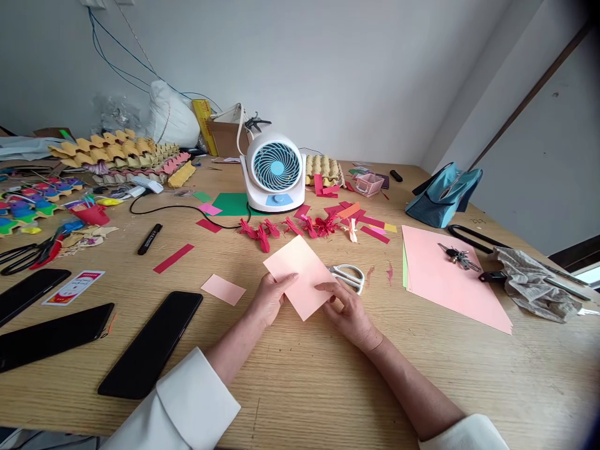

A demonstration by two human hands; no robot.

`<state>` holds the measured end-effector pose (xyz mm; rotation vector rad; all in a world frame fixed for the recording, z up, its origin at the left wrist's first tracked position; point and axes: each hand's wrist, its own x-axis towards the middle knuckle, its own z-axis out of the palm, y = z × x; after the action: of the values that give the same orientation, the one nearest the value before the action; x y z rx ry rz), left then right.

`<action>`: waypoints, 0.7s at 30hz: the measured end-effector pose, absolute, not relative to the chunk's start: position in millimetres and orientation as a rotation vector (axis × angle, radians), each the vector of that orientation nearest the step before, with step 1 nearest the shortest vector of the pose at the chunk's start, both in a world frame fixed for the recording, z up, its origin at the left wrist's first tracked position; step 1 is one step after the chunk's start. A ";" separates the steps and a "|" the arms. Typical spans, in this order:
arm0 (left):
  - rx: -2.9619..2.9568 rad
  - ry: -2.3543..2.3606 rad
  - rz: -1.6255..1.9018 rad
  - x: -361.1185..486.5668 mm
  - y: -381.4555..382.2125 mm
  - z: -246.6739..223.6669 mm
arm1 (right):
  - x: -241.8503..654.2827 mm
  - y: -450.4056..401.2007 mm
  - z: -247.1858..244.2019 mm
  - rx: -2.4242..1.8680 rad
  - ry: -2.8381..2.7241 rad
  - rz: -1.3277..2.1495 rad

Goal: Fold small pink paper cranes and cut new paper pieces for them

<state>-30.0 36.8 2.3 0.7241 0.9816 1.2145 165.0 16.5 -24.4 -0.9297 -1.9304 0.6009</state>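
A pale pink sheet of paper (300, 275) is held above the table between both hands, turned so that one corner points toward me. My left hand (272, 297) pinches its left edge, thumb on top and fingers underneath. At the right edge, my right hand (347, 310) grips the same sheet, its fingertips on the paper. White-handled scissors (352, 279) lie just beyond the right hand, their blades hidden behind the paper. To the left of my left hand rests a small pink paper rectangle (224, 289). Red paper twists (262, 236) lie in a row beyond the sheet.
A white and blue fan (276, 169) stands behind the red scraps. Large pink sheets (450, 275) with keys (459, 256) on them lie at right, near a blue bag (443, 195). Black phones (152, 344), a marker (150, 239) and black-handled scissors (32, 253) are at left.
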 end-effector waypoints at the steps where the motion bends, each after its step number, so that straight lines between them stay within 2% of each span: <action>1: 0.719 0.969 1.207 -29.7 36.4 2.6 | 166.1 17.2 -24.5 -0.931 -1.923 0.577; 21: 0.868 0.933 1.191 -53.7 53.3 -3.3 | 174.8 21.5 -19.9 -0.877 -1.811 0.622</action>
<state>-53.7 53.3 -3.3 0.8682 0.9333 1.1909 174.8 21.5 -19.9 -0.8765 -1.8113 0.6218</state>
